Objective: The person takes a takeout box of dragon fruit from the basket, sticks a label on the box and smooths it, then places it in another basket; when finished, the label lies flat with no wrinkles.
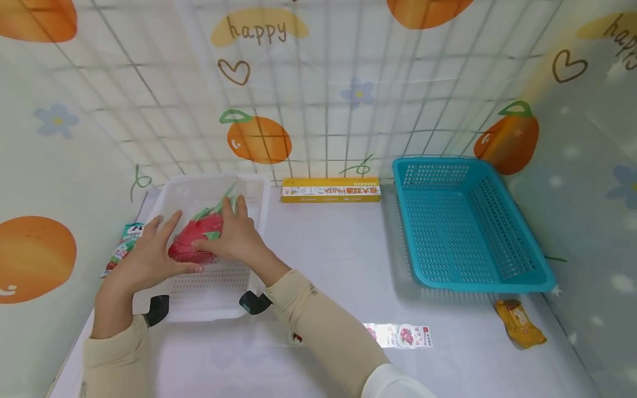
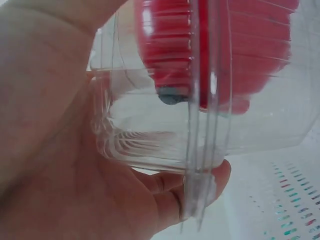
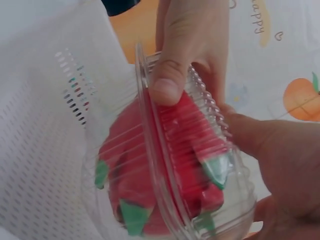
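A red dragon fruit (image 1: 194, 237) with green tips lies inside a clear plastic clamshell box (image 2: 200, 135). Both hands hold this box over the white basket (image 1: 214, 314) on the left. My left hand (image 1: 148, 255) grips its left end; in the left wrist view, fingers curl round the box's edge by the rim. In the right wrist view the left thumb (image 3: 167, 87) presses near the seam. From the other side my right hand (image 1: 238, 235) grips the box, thumb toward the front. The box's halves sit close together along the seam.
A turquoise basket (image 1: 517, 232) stands at the right. A yellow pasta box (image 1: 330, 190) lies by the back wall. An orange-yellow packet (image 1: 520, 325) is at the front right, a green packet (image 1: 121, 249) beside the white basket. A printed label strip (image 1: 410, 335) lies at the front.
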Demonstrator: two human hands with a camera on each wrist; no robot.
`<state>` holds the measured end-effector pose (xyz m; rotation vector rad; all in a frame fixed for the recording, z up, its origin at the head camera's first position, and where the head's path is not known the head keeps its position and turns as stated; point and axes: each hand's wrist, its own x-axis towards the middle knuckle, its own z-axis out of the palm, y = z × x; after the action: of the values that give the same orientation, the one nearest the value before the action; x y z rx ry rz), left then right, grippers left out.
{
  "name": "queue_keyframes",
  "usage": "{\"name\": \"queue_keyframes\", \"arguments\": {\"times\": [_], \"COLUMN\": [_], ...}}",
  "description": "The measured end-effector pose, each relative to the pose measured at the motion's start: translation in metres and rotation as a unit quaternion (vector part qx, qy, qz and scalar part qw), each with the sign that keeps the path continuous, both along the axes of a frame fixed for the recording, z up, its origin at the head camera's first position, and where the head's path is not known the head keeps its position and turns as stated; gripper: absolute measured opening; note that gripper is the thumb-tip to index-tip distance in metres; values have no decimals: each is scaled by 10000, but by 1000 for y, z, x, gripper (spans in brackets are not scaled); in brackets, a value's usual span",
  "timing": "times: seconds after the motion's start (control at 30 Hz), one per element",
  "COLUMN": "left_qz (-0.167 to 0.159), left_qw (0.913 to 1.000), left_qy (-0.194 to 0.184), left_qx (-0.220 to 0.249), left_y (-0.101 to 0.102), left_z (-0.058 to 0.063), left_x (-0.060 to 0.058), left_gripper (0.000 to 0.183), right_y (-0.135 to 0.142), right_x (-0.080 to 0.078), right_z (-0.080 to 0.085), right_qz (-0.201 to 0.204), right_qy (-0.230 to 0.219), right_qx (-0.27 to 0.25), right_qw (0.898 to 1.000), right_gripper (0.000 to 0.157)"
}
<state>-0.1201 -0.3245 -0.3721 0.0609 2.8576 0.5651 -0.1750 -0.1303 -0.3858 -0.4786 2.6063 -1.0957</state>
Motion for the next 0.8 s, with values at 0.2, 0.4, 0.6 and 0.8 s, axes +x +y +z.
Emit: {"name": "queue_keyframes", "arguments": {"times": [0.2, 0.4, 0.6, 0.8], "left_qz": [47, 34, -28, -9], "left_qw": [9999, 9996, 9987, 9974], "left_qy": [122, 277, 505, 725], "left_qx": [-11, 2, -8, 44], "left_y": [4, 12, 23, 40], "left_z": [6, 12, 17, 25], "left_x": [8, 14, 18, 22], "left_gripper": [134, 131, 129, 128], "right_y": [9, 19, 31, 46], "right_x": [3, 7, 12, 16], "right_z": [11, 18, 24, 31], "right_qz": [169, 234, 257, 170], "right_qy": [60, 152, 221, 188], "right_qx": [-184, -263, -278, -316], "right_qw": [9997, 9993, 9990, 9992], "right_gripper": [107, 106, 105, 105]}}
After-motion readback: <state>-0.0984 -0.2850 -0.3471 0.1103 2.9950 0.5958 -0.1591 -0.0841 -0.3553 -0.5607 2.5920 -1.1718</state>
